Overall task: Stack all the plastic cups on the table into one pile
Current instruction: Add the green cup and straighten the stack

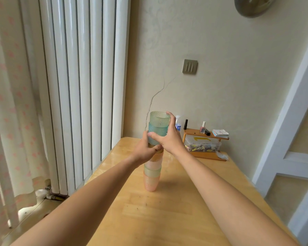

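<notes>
On the wooden bench (167, 219) stands one tall cup pile (152, 174) — left hand (145, 150) and right hand (169, 137) both clamped around its upper teal cups (157, 131); no loose cups visible — stacking looks nearly finished

Small wooden shelf (205, 134) with nail polish (202, 128), beside radiator (82, 86).

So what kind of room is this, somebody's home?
Most likely a room in a home: a tall white radiator beside a curtain, and a wooden table with nail polish on a small shelf.
</notes>
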